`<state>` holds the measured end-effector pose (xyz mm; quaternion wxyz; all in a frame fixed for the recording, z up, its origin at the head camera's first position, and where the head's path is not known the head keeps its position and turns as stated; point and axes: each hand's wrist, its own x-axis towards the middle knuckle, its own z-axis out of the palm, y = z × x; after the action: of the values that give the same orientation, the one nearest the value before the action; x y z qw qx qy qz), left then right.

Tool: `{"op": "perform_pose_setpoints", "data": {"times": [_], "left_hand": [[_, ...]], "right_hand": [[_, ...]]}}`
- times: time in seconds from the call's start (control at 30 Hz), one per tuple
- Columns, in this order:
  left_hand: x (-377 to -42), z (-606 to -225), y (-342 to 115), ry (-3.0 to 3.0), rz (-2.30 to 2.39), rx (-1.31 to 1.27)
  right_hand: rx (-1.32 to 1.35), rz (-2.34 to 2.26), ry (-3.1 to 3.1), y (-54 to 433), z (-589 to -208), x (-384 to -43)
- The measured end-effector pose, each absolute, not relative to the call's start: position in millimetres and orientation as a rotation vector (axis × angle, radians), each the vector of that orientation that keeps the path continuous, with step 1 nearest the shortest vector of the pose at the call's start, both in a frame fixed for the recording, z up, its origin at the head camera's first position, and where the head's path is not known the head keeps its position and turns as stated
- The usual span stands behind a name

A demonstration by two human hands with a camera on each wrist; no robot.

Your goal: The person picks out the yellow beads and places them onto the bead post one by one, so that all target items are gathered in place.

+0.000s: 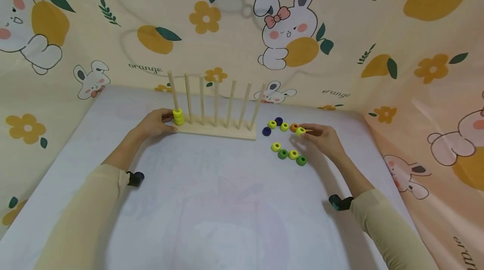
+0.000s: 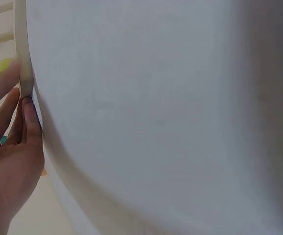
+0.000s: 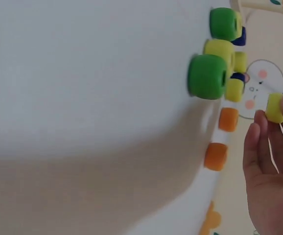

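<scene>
A wooden peg rack (image 1: 211, 133) with a row of upright pegs stands toward the back of the table. Its leftmost peg carries a short stack of yellow beads (image 1: 178, 117). My left hand (image 1: 153, 123) holds the rack's left end, thumb and fingers at the edge of the base (image 2: 25, 73). Right of the rack, my right hand (image 1: 324, 140) pinches a yellow bead (image 3: 275, 108) between thumb and fingertips, raised above the table. Below it in the right wrist view lie two orange beads (image 3: 216, 156); in the head view the hand and held bead partly hide them.
Loose beads lie right of the rack: a back group of yellow and dark blue beads (image 1: 266, 131), and a front row with yellow and green beads (image 1: 282, 154). Behind the white table (image 1: 211, 202) hangs a cloth (image 1: 234, 22) printed with rabbits and oranges.
</scene>
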<state>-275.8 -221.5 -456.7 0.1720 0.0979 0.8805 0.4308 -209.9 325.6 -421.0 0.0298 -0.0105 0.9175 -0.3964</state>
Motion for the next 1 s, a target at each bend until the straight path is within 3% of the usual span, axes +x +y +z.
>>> {"op": "perform_pose_setpoints", "data": {"times": [1.0], "left_hand": [[-279,-456,-222,2.482,1.192,0.283]], "right_hand": [[-0.274,-1.336,2.881,288,-337,-247]]}}
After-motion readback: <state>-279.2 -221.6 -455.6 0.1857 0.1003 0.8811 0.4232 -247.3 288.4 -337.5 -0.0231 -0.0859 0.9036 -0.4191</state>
